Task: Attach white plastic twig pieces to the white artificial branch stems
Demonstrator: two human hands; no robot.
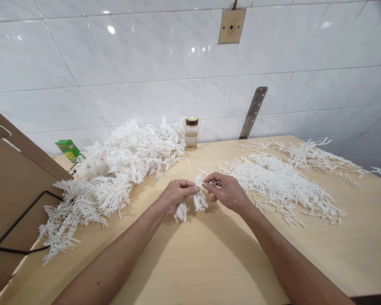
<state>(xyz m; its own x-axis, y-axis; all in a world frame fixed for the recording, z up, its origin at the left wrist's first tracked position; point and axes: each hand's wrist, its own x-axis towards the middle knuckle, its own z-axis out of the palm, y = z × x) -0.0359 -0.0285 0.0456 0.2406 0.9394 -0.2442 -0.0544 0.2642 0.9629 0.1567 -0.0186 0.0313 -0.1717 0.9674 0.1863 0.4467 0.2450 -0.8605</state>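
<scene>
Near the middle of the wooden table (190,262), my left hand (178,195) pinches a white feathery sprig (200,201) between thumb and fingers. Part of the white material hangs below that hand. My right hand (227,192) is closed at the top of the same sprig, its thumb and index finger pressed together close to the left fingertips. A large heap of white sprigs (123,156) lies to the left. Right of my hands spreads a flatter pile of sprigs (279,182), with thin bare white stems (320,159) behind it.
A jar with a dark lid (191,134) stands by the tiled wall, beside the left heap. Behind that heap is a green box (68,150). Cardboard (22,190) and a black wire frame (14,220) border the left side. A metal bracket (254,112) leans at the wall.
</scene>
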